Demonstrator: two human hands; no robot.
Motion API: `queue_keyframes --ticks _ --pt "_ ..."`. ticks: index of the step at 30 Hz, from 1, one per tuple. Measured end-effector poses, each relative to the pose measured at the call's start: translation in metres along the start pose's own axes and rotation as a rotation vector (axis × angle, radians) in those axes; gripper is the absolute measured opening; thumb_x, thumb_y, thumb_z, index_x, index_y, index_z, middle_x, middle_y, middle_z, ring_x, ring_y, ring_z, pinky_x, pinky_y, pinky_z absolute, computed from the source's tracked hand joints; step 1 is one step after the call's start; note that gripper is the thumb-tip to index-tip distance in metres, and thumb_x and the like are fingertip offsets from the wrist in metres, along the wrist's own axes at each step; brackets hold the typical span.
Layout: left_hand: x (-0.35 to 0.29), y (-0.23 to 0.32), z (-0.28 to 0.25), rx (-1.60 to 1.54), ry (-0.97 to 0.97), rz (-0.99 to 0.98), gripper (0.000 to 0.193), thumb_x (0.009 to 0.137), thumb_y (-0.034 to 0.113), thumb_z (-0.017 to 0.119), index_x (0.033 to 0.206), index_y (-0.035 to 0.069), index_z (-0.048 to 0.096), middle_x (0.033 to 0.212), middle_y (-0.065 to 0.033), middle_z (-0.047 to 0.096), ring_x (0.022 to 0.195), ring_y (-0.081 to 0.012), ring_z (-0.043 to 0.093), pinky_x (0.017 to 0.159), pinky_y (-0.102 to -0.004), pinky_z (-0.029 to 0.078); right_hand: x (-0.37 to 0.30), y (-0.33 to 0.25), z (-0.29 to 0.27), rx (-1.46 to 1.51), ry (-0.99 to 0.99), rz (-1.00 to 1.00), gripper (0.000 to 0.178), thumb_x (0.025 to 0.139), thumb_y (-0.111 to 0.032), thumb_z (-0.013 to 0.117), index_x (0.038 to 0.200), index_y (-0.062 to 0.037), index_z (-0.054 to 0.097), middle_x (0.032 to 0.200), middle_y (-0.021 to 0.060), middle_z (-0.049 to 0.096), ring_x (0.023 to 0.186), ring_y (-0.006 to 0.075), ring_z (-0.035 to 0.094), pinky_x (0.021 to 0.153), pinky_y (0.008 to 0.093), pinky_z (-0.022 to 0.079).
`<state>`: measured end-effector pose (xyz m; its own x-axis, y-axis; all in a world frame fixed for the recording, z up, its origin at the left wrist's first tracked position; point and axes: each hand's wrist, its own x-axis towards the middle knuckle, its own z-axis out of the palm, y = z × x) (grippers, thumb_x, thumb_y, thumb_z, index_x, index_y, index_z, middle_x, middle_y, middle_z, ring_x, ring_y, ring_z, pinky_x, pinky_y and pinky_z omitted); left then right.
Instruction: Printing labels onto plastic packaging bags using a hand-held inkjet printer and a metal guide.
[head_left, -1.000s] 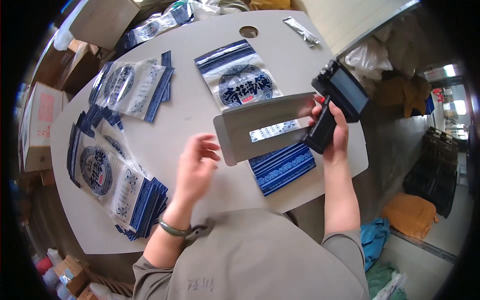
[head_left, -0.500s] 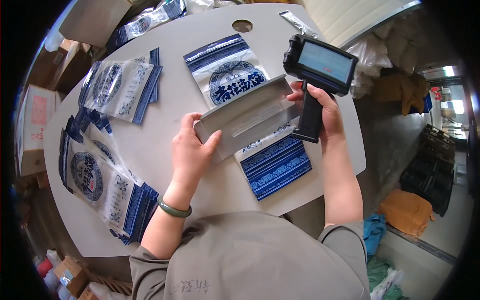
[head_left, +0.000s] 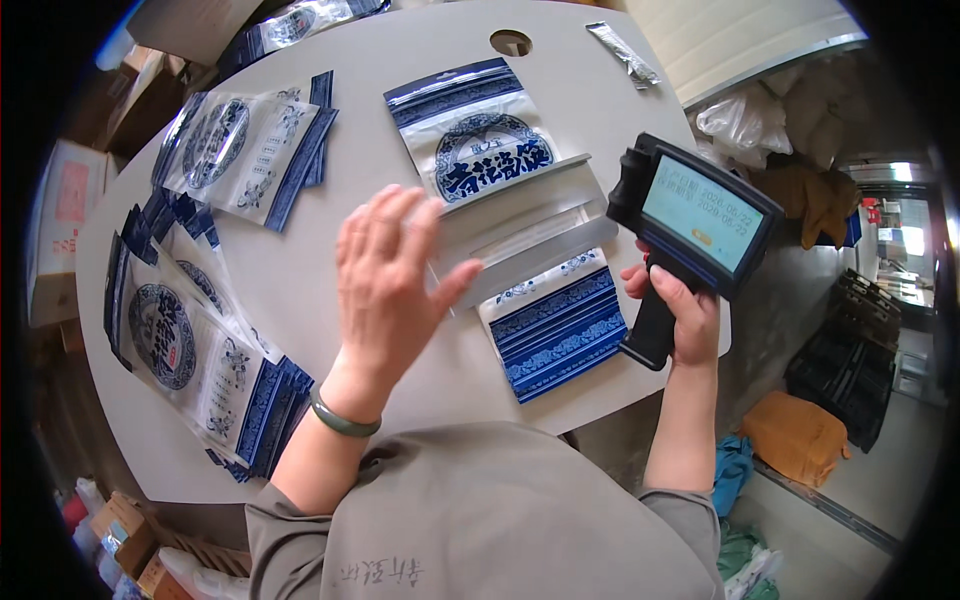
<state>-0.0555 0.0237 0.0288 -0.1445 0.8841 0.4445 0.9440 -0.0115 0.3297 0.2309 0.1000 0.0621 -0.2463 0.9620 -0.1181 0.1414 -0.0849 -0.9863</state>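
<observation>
A grey metal plate with a raised rim and a long slot [head_left: 585, 198] lies across the middle of a blue-and-white printed pouch [head_left: 490, 140], whose top and bottom show on either side. My left hand [head_left: 388, 270], with a green bangle at the wrist, hovers by the plate's left end, fingers spread and nothing in them. To the right of the plate, my right hand [head_left: 692, 322] grips the handle of a black handheld printer [head_left: 705, 210]. Its lit screen faces up at me, and it is held apart from the plate.
More printed pouches lie in a fanned pile [head_left: 180, 350] and a smaller stack [head_left: 235, 160] on the left of the white table [head_left: 400, 400]. A slim silver packet [head_left: 623, 55] and a round table hole [head_left: 511, 42] are at the far side. Cartons [head_left: 70, 230] stand beyond the left edge.
My left hand has let go of the plate and opened above its left end. The plate has settled flatter on the pouch. My right hand has drawn the printer rightward and nearer to me.
</observation>
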Motion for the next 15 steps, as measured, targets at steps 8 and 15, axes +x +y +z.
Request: queue_keyframes --ticks 8,15 --pt "-0.029 -0.001 0.001 -0.151 -0.402 0.25 0.06 0.078 0.032 0.074 0.13 0.008 0.055 0.136 -0.0109 0.054 0.128 -0.027 0.049 0.112 -0.0455 0.03 -0.02 -0.006 0.015 -0.013 -0.007 0.034 0.034 0.082 -0.015 0.064 0.109 0.0052 0.061 0.081 0.0123 0.067 0.082 0.0227 0.066 0.073 0.033 0.054" --pt "-0.024 -0.002 -0.008 -0.052 -0.501 0.328 0.055 0.082 0.01 0.062 0.136 0.016 0.05 0.139 -0.0142 0.051 0.13 -0.028 0.047 0.113 -0.0475 0.028 -0.018 -0.01 0.026 0.064 0.007 0.161 0.036 0.084 -0.017 0.062 0.112 0.0056 0.059 0.077 0.012 0.066 0.077 0.0229 0.067 0.066 0.0299 0.054"
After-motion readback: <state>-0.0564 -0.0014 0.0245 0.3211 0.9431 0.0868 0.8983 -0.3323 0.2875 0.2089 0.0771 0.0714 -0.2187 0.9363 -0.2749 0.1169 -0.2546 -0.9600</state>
